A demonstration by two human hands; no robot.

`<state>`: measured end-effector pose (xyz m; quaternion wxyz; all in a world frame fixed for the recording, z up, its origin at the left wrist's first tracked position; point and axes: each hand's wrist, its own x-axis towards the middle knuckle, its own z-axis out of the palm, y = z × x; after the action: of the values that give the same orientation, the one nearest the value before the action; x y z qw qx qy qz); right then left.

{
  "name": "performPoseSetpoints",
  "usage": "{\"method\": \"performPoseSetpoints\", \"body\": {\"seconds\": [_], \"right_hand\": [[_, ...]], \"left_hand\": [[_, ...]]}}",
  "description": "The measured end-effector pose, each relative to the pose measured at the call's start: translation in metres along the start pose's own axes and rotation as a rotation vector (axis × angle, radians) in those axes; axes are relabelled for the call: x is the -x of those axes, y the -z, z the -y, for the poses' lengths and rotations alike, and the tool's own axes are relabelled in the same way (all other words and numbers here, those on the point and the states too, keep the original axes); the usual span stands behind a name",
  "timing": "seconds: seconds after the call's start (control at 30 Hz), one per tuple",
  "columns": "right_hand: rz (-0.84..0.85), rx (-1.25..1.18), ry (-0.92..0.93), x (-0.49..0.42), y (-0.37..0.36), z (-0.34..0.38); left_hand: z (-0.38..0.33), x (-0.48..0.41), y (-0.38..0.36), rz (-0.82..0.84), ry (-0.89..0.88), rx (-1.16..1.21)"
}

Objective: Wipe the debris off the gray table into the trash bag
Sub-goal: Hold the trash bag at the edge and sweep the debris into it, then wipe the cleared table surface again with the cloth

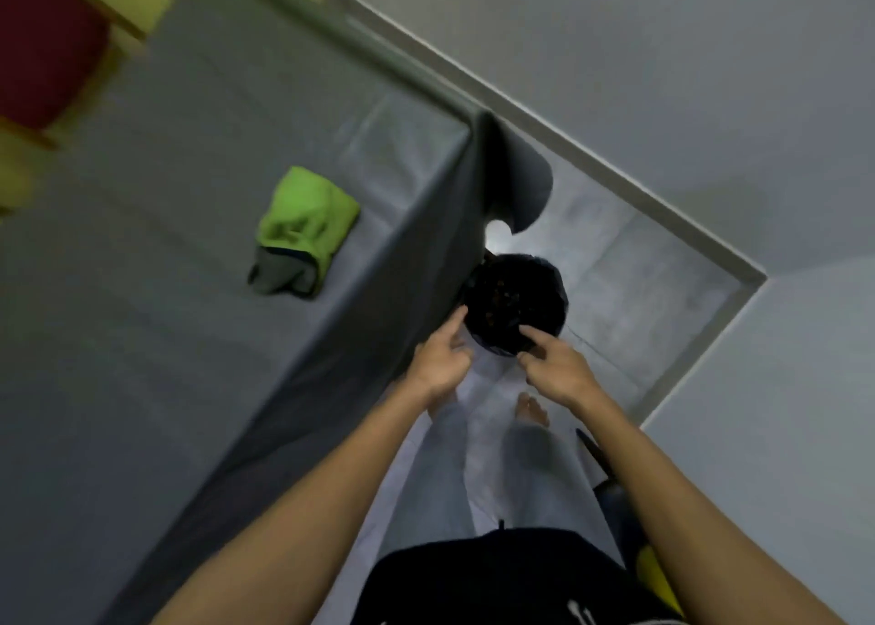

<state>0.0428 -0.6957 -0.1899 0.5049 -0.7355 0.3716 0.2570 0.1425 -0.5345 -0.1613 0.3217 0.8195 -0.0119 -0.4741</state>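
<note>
A black trash bag [513,304] hangs open beside the edge of the gray table [189,340], with small bits of debris visible inside. My left hand [442,357] reaches to the bag's near-left rim with fingers extended and touching it. My right hand [551,364] pinches the bag's near-right rim between thumb and fingers. A crumpled green and gray cloth [303,231] lies on the tabletop, away from both hands. The view is blurred.
The gray cover drapes over the table's side and folds at the corner [511,174]. Pale floor and a gray baseboard [615,169] lie beyond the bag. My legs and bare foot [532,409] stand below it. Yellow and red furniture [57,46] sits far left.
</note>
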Motion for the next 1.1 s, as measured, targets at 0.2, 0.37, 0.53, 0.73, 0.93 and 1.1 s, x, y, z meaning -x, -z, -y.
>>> {"method": "performPoseSetpoints", "body": {"seconds": [0.2,0.37,0.53,0.73,0.93,1.1], "right_hand": [[0.035,0.025,0.078,0.054,0.014,0.057],[0.124,0.056,0.243,0.069,0.006,0.112],[0.128,0.100,0.350,0.074,-0.010,0.159],[0.202,0.109,0.388,0.078,-0.054,0.197],[-0.070,-0.056,0.461,0.075,-0.088,0.271],[-0.371,0.160,0.501,0.070,-0.104,0.316]], "left_hand": [[-0.017,0.078,0.034,-0.198,-0.019,0.193],[-0.006,0.113,0.067,-0.387,-0.053,0.250],[0.016,0.132,0.099,-0.525,-0.094,0.290],[0.071,0.158,0.130,-0.705,-0.071,0.472],[0.105,0.175,0.169,-1.097,0.033,0.355],[0.135,0.172,0.185,-1.052,0.144,0.114]]}}
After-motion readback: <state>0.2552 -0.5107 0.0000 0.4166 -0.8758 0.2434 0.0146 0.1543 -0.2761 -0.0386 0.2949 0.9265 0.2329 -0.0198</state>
